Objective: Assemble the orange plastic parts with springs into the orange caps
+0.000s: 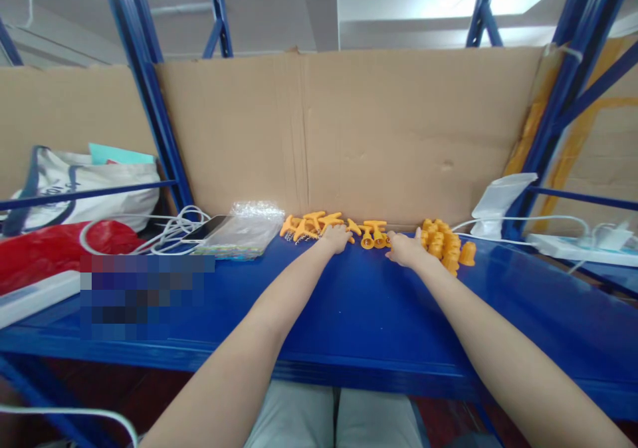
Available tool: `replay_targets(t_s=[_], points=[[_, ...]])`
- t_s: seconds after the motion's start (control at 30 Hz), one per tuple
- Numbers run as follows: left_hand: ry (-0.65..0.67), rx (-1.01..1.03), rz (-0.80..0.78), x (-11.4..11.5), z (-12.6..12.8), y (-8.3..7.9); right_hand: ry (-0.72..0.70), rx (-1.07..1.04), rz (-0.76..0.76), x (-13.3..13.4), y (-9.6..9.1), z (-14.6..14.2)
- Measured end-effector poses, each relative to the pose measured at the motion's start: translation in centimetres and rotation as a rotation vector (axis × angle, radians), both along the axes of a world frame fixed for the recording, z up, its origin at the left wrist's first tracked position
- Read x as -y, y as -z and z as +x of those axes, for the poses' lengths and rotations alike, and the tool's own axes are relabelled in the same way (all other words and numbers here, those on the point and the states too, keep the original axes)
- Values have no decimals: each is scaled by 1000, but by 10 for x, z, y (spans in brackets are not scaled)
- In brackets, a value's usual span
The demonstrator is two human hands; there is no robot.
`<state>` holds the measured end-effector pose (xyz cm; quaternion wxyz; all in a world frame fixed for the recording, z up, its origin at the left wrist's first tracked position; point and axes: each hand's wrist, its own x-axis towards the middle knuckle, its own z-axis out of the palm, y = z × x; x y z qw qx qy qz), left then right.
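Grey-trousered knees sit lowest in view, under the edge of the blue shelf — both my bare arms stretch out across it. My left hand rests on the T-shaped orange pieces strewn against the cardboard backing; whether its fingers grip one, I cannot tell. My right hand lies loosely curled, thumb up, just beside the pile of orange cup-shaped pieces — touching its near edge. A clear plastic bag and a phone lie to the left.
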<state>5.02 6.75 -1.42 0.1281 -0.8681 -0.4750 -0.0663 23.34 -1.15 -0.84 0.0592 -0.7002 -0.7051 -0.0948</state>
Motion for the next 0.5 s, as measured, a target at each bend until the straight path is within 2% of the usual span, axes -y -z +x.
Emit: replay_targets(t_s=[0.27, 0.37, 0.5], points=[[-64, 25, 55, -2, 6, -10, -50, -105, 7, 0, -3, -8], [-50, 54, 84, -2, -1, -16, -65, -118, 2, 0, -3, -10], [10, -3, 31, 2, -9, -17, -88, -139, -26, 2, -4, -11]])
